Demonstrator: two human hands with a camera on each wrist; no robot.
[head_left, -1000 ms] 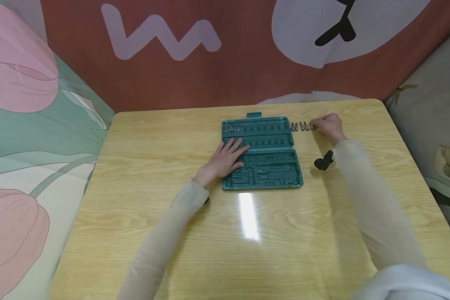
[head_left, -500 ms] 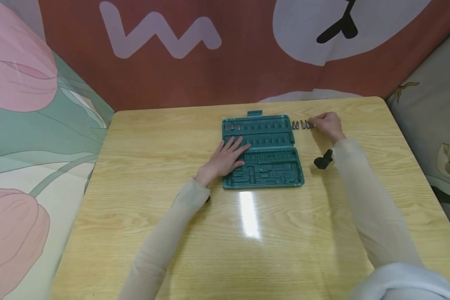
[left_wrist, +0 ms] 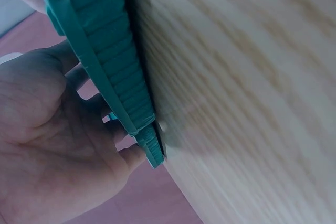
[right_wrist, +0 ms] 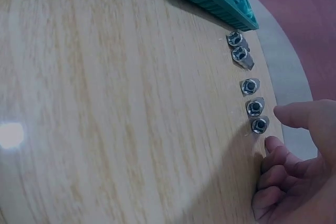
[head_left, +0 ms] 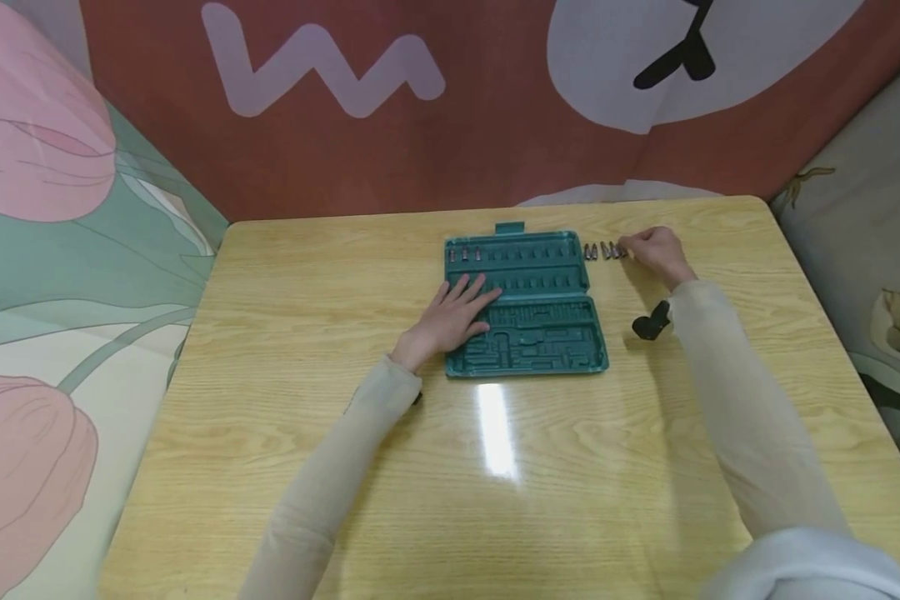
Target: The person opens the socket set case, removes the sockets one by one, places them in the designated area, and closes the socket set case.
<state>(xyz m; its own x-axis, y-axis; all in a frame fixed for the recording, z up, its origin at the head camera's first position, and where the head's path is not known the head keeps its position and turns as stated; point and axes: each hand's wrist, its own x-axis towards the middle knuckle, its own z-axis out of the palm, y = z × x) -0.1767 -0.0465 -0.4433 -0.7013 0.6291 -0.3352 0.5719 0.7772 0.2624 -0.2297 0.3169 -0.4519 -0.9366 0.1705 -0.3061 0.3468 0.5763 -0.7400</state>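
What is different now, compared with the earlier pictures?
Beside the right hand, the outermost small silver metal socket seems slightly farther left, nearer the other loose sockets; whether it was let go is unclear. The left hand stayed spread on the open green plastic case.

Even, moderately bright light fills the head view, with a white streak of glare (head_left: 497, 429) on the table (head_left: 292, 292) and a soft shadow beside the right sleeve (head_left: 742, 400). The wrist views look dimmer and softer — the left hand (left_wrist: 58, 129) is shaded, while a glare spot (right_wrist: 10, 135) and diffuse shadow flank the right hand's (right_wrist: 299, 182) view.
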